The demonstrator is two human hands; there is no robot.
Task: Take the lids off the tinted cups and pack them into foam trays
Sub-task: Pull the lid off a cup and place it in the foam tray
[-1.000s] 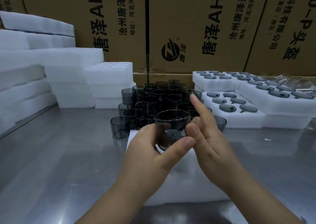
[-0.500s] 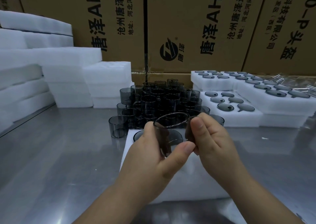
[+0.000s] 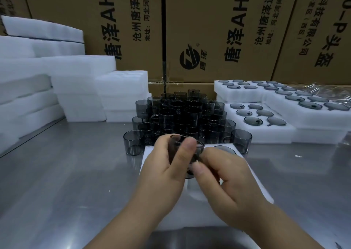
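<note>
A brushed steel counter (image 3: 66,172) is backed by a wall of printed cardboard cartons (image 3: 218,21). Over the near middle of the counter, the left hand (image 3: 165,174) grasps a tinted cup (image 3: 198,151). Its thumb lies across the near wall and its fingers wrap behind, and the cup is slightly tilted with its rim uppermost. The right hand (image 3: 228,180) meets it from the right with fingers curled and the thumb tip pressed to the cup's lower wall. Both hands thus grip the same cup; the fingers behind it are hidden. The cup is smoky grey, transparent and straight-walled; whether a lid is on it cannot be told. Beneath the hands lies a white foam tray (image 3: 252,182), largely covered by them, with one dark round piece (image 3: 226,150) seated in a recess near its far right corner. Just beyond the tray a dense cluster of cups (image 3: 190,114) stands upright in tiers toward the back edge. Toward the right edge, filled foam trays (image 3: 284,133) hold rows of grey lids (image 3: 256,119), with crumpled clear film (image 3: 332,91) at the far right. Plain foam slabs (image 3: 76,72) are stacked along the left edge.
</note>
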